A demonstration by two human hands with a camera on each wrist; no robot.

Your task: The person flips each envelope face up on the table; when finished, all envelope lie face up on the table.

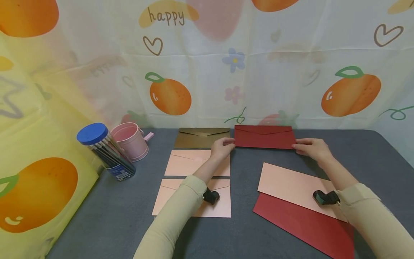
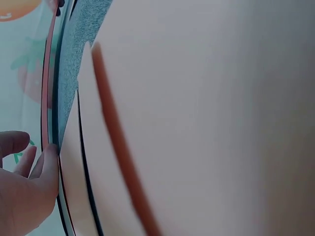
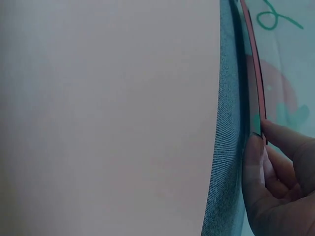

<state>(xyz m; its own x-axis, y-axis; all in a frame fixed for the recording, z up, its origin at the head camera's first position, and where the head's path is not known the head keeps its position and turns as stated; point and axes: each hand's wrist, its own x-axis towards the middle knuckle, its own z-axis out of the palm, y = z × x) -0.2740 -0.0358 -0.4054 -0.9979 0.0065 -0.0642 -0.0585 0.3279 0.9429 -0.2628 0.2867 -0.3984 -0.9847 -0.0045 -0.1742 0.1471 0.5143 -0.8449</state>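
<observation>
A dark red envelope (image 1: 264,137), flap side up, lies level between my two hands at the back of the table, its far edge overlapping the curtain. My right hand (image 1: 313,149) pinches its right end; in the right wrist view the thumb and index finger (image 3: 285,137) meet on either side of the edge. At the left end, my left hand (image 1: 222,148) touches the corner with the thumb, while the index finger (image 2: 14,142) stands apart from it. Left of the red envelope lie a gold-brown envelope (image 1: 194,139), a pink envelope (image 1: 181,163) and another pink envelope (image 1: 168,198).
At the right front, a pink envelope (image 1: 284,183) overlaps a red envelope (image 1: 304,223), both slanted under my right forearm. A blue-lidded tub of pencils (image 1: 110,154) and a pink cup (image 1: 132,144) stand at the left. A printed curtain (image 1: 207,72) closes off the back.
</observation>
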